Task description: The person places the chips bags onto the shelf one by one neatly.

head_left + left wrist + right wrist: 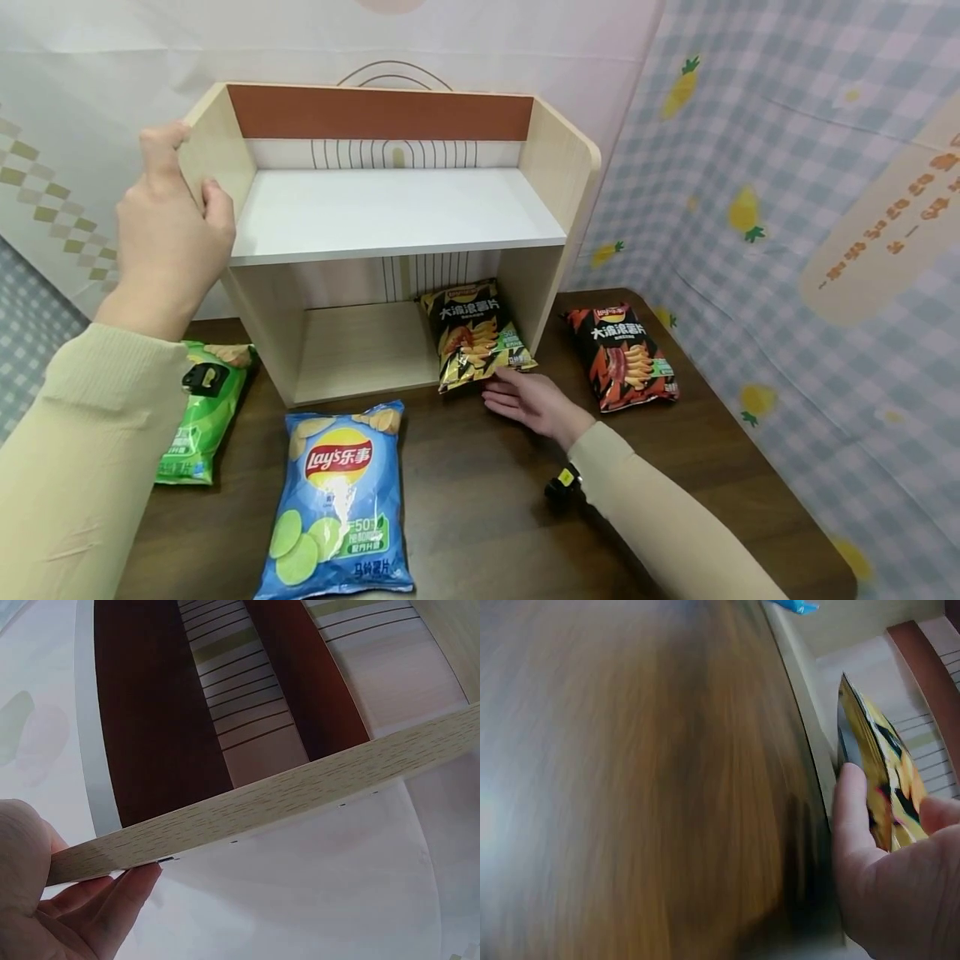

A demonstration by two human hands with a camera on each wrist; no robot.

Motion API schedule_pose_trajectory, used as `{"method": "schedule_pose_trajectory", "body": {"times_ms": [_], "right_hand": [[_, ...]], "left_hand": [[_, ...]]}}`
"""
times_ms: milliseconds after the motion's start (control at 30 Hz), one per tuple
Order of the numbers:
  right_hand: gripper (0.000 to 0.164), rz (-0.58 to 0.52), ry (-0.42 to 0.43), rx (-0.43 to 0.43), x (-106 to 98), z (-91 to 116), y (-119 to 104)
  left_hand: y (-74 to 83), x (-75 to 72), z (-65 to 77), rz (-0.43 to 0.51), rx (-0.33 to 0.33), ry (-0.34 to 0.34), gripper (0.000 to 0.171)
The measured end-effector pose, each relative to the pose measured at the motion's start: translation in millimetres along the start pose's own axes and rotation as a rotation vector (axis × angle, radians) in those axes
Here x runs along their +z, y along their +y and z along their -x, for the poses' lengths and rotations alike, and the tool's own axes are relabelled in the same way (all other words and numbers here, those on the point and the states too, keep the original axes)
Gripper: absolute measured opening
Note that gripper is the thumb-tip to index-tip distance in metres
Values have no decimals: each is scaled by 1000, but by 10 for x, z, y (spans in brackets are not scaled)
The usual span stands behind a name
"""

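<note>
A small two-tier shelf [397, 208] in pale wood stands on the table. My left hand [168, 221] grips the upper edge of its left side panel [300, 787], and fingers show along the panel's outer face in the left wrist view. On the lower tier, toward the right, leans a black and yellow bag of chips [474, 332], its bottom edge jutting past the shelf's front. My right hand [536, 404] pinches that bottom edge near the right corner, thumb over the front and fingers beneath, as the right wrist view [900, 877] also shows.
A blue Lay's bag [337, 500] lies before the shelf. To the left is a green bag [202, 425], partly behind my sleeve. A red and black bag [622, 357] lies right of the shelf on the dark wooden table [480, 517]. Printed cloth [750, 167] hangs around.
</note>
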State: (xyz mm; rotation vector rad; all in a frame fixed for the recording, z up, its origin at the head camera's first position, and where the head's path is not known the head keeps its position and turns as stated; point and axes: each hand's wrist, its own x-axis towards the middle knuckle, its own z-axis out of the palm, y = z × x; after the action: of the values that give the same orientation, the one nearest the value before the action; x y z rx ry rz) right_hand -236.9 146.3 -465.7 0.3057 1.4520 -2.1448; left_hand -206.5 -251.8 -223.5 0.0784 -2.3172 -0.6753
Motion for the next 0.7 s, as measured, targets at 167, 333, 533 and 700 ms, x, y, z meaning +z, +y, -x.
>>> {"method": "schedule_pose_trajectory", "body": {"times_ms": [167, 333, 533, 700], "right_hand": [[52, 226, -25, -33, -227, 193, -115], [57, 478, -56, -84, -464, 395, -309], [57, 841, 8, -262, -695, 546, -521], [53, 1135, 178, -450, -890, 566, -592]], "left_hand": [[-10, 5, 2, -2, -5, 2, 47], [-4, 4, 7, 4, 0, -3, 47], [5, -4, -3, 6, 2, -2, 47], [9, -9, -1, 10, 9, 8, 47]]}}
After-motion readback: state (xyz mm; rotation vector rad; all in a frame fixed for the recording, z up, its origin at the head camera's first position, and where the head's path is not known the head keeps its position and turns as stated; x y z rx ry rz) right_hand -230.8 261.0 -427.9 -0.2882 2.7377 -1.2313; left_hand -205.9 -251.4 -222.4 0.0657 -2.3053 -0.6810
